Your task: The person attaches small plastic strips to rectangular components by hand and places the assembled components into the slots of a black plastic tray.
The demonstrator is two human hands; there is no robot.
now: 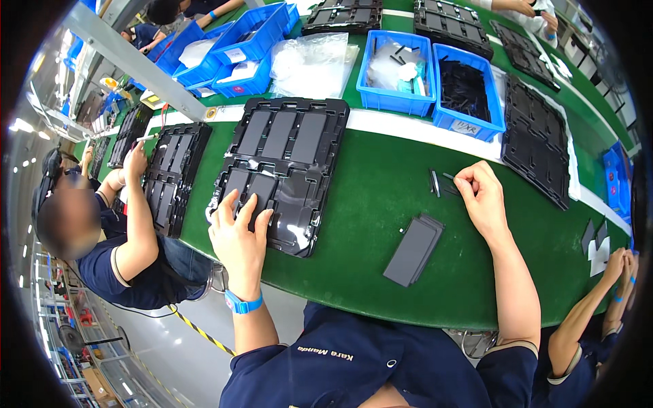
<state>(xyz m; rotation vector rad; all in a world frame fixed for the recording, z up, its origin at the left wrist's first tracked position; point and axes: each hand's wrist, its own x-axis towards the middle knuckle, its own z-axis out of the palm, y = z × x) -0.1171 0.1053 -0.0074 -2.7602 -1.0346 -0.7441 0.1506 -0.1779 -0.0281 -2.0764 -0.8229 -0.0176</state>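
**Hands on the tray and the small strips**

Nearest, a stack of flat dark grey panels [413,249] lies on the green table [367,197], smooth, rectangular and slightly fanned, between the two hands and touched by neither.

The left hand [238,228], with a blue band [243,303] at the wrist, rests flat on the near edge of a black tray [286,170]. Its fingers are spread and press down on a dark panel [252,197] seated in one of the tray's near pockets; nothing is pinched. The tray is thin, glossy moulded plastic with two rows of rectangular pockets; the far row holds three matt grey panels.

The right hand [484,197] sits well to the right of the tray, fingers curled, thumb and forefinger pressed together on a thin dark strip [450,178]. Another narrow strip [434,182] lies on the table just left of the fingertips.

To the left, another person's hand [135,162] rests on a second black tray [173,173]. At the right edge, a third person's hands [622,265] lie near more grey pieces.

Beyond a white stripe on the table stand blue bins [435,75], one holding clear bags and small parts, one full of black strips. A crumpled clear bag [311,64] lies beside them, and more black trays [537,139] are stacked at the right and far edge.
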